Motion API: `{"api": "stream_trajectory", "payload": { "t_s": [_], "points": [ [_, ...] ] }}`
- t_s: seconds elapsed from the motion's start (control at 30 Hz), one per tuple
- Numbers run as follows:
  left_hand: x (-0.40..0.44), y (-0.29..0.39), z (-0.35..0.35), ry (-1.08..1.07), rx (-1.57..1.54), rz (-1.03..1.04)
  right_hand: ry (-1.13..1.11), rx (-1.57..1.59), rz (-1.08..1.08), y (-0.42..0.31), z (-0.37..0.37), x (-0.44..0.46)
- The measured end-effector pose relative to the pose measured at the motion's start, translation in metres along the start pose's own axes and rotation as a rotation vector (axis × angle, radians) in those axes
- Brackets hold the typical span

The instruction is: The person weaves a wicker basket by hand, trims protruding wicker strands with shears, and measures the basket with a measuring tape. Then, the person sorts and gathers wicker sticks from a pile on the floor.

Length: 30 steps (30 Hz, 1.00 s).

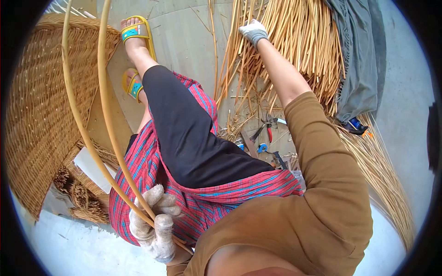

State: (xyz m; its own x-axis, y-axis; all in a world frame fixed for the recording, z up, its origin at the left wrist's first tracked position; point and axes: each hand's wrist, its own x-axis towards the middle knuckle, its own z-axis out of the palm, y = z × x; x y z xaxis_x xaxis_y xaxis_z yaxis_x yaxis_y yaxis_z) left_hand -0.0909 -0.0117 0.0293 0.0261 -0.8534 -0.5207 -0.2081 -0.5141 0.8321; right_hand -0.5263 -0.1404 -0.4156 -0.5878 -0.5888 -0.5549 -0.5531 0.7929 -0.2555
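In a soiled white glove, my left hand (154,225) is closed around two long, thick rattan canes (107,103). They bow upward past my knee and leave the view at the top. My right hand (253,32), in a white glove with a grey cuff, is stretched far forward. It rests against the left side of a large bundle of thin rattan sticks (299,43). The fingers there are curled in, and what they hold, if anything, is hidden.
A big woven wicker piece (50,101) stands at the left. Red-handled pliers (269,131) and other tools lie amid scraps by my leg. Grey cloth (359,55) drapes over the bundle's right side; pale thin strands (386,184) spread below. A white sheet (92,168) lies left.
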Motion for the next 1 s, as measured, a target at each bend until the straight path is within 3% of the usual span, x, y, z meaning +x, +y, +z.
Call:
{"api": "stream_trajectory", "payload": {
  "t_s": [0.03, 0.1, 0.17, 0.23, 0.37, 0.4, 0.47, 0.5, 0.6, 0.7, 0.8, 0.9, 1.0],
  "points": [
    [-0.001, -0.001, -0.001, 0.013, -0.002, -0.002, 0.014, -0.039, -0.077, 0.026, 0.033, 0.041],
    [-0.002, -0.001, -0.002, 0.012, -0.009, -0.009, 0.004, 0.350, 0.004, 0.005, -0.004, -0.014],
    [-0.004, -0.001, -0.004, 0.011, -0.017, -0.013, -0.030, 0.549, 0.042, -0.006, -0.030, -0.049],
    [-0.004, -0.002, -0.005, -0.007, -0.053, -0.002, -0.141, 1.013, 0.090, 0.002, -0.022, -0.048],
    [-0.003, -0.001, -0.005, -0.051, -0.042, -0.001, -0.231, 0.984, 0.009, 0.010, -0.020, -0.078],
    [-0.004, 0.001, -0.003, -0.046, -0.063, -0.022, -0.375, 0.920, 0.023, -0.001, -0.032, -0.098],
    [-0.003, -0.002, -0.001, -0.029, -0.086, -0.023, -0.330, 0.452, -0.152, 0.002, 0.001, -0.089],
    [-0.003, -0.002, -0.002, -0.026, -0.099, 0.000, -0.430, 0.822, -0.035, 0.000, 0.018, -0.096],
    [-0.002, 0.000, -0.005, -0.100, -0.100, -0.023, -0.286, 0.979, -0.066, -0.023, 0.065, -0.096],
    [-0.001, 0.000, -0.005, -0.095, -0.105, -0.018, 0.031, 0.504, -0.023, -0.057, 0.073, -0.112],
    [0.000, -0.002, -0.006, -0.120, -0.067, 0.021, 0.236, 0.315, 0.124, -0.089, 0.071, -0.132],
    [-0.002, 0.002, -0.007, -0.125, 0.012, 0.042, 0.131, 0.316, 0.211, -0.092, 0.066, -0.123],
    [-0.004, 0.003, -0.008, -0.114, -0.015, 0.031, 0.115, 0.453, 0.165, -0.074, 0.072, -0.112]
  ]
}}
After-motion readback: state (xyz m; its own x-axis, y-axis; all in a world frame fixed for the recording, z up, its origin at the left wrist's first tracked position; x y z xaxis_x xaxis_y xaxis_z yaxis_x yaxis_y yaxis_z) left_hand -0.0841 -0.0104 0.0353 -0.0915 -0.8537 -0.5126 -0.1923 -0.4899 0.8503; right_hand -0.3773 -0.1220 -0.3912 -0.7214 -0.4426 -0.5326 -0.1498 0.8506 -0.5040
